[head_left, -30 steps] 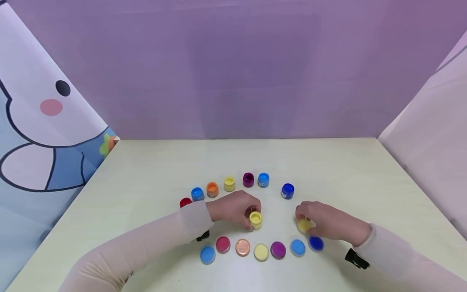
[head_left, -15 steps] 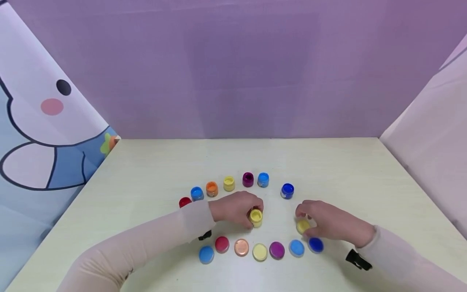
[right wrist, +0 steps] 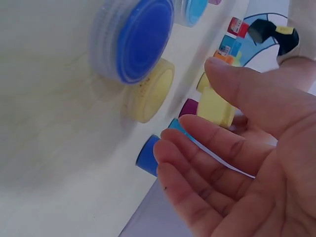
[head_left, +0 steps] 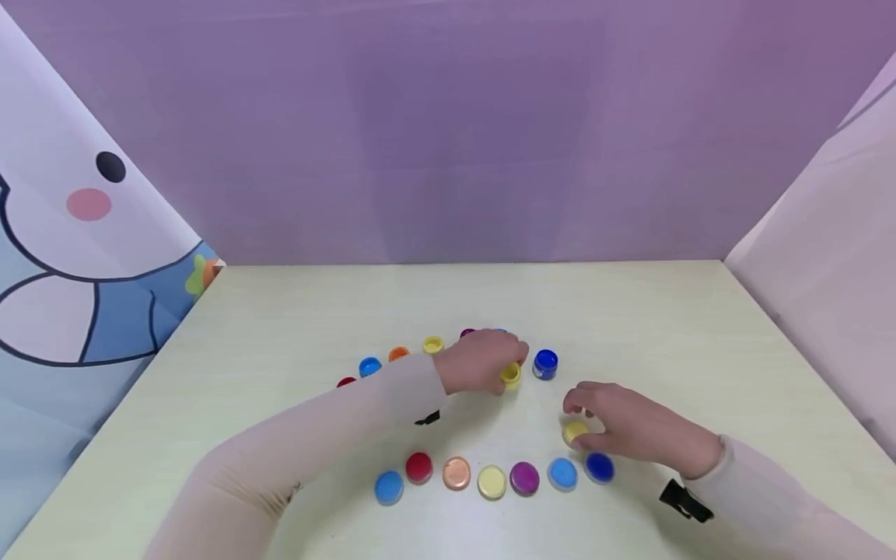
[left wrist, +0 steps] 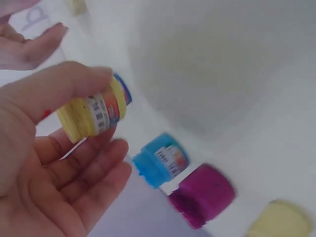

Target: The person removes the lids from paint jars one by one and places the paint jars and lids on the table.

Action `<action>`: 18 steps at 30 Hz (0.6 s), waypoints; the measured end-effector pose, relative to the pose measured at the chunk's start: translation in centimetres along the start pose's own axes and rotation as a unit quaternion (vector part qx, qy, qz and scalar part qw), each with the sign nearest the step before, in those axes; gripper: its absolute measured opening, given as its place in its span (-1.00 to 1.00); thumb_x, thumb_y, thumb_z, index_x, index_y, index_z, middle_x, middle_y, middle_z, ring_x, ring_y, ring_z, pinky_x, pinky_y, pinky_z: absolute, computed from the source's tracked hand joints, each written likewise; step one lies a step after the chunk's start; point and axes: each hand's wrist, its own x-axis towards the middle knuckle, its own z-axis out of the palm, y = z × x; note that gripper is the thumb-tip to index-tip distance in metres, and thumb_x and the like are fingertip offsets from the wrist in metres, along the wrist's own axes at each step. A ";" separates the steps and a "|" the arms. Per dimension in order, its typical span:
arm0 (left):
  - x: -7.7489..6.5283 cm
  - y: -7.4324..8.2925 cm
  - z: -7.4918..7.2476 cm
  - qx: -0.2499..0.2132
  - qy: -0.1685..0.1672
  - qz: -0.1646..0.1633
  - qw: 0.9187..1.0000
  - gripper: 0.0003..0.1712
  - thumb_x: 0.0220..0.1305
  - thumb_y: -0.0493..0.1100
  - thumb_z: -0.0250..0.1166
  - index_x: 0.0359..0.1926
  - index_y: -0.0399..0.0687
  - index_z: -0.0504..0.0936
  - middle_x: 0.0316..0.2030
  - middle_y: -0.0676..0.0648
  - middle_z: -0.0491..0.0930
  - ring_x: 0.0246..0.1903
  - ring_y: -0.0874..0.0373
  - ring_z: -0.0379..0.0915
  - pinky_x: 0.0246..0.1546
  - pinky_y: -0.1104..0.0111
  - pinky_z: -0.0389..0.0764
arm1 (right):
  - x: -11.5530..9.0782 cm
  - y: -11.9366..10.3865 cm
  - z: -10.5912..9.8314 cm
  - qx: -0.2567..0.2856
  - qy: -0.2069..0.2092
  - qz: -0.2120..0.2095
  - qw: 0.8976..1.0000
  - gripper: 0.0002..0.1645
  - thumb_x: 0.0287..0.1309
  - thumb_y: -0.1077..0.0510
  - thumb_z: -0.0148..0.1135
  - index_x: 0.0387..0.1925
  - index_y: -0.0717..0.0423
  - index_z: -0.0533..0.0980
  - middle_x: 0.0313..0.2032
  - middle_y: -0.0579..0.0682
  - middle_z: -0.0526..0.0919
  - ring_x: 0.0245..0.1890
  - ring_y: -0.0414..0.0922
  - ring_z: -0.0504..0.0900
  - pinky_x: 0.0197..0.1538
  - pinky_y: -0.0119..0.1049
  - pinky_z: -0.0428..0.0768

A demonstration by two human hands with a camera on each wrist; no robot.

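My left hand pinches a small yellow paint jar between thumb and fingers, at the gap in the back row. In the left wrist view its printed label shows on the held jar, beside a light blue jar and a purple jar. A dark blue jar stands just right of it. My right hand hovers at a yellow lid on the table, fingers loosely bent. The right wrist view shows its fingertips apart from that lid, holding nothing.
Other open jars, red, blue, orange and yellow, line the back left, partly behind my left sleeve. Along the front lies a row of lids: light blue, red, peach, yellow, purple and blues.
My left hand has carried the yellow jar away from me and slightly right, up to the back row, now covering the purple and light blue jars. The right hand stays by the yellow lid.
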 end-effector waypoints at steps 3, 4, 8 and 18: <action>1.0 0.0 -0.5 0.048 0.006 0.006 0.999 -0.65 -0.04 -0.11 0.41 -0.20 0.02 0.50 -0.33 0.10 0.50 -0.35 0.24 0.34 -0.28 0.49 0.37 | 0.0 -0.2 0.1 0.002 0.007 -0.001 1.000 -0.70 -0.05 0.09 0.32 -0.24 0.08 0.49 -0.32 -0.17 0.49 -0.37 -0.24 0.45 -0.27 -0.30 0.49; 1.2 -0.1 -0.6 0.056 0.006 0.006 0.998 -0.64 -0.04 -0.11 0.40 -0.19 0.02 0.50 -0.32 0.10 0.51 -0.35 0.24 0.34 -0.27 0.49 0.37 | 0.0 -0.3 0.1 0.003 0.008 -0.001 1.000 -0.70 -0.05 0.09 0.32 -0.25 0.08 0.49 -0.32 -0.17 0.50 -0.36 -0.24 0.46 -0.27 -0.30 0.50; 2.1 -0.4 -0.6 0.077 -0.002 0.005 0.997 -0.67 -0.02 -0.12 0.38 -0.19 0.01 0.51 -0.33 0.10 0.52 -0.34 0.23 0.33 -0.25 0.48 0.36 | -0.1 -0.7 0.4 0.010 0.014 -0.008 1.000 -0.71 -0.04 0.08 0.32 -0.25 0.08 0.50 -0.30 -0.15 0.50 -0.33 -0.21 0.48 -0.27 -0.30 0.50; 3.1 -1.7 0.1 0.046 -0.030 -0.023 0.998 -0.67 -0.02 -0.19 0.38 -0.18 0.04 0.52 -0.30 0.13 0.52 -0.32 0.25 0.34 -0.23 0.46 0.37 | 0.0 -1.4 0.8 0.011 0.012 -0.002 1.000 -0.72 -0.05 0.09 0.32 -0.26 0.05 0.50 -0.30 -0.18 0.50 -0.33 -0.23 0.47 -0.26 -0.30 0.50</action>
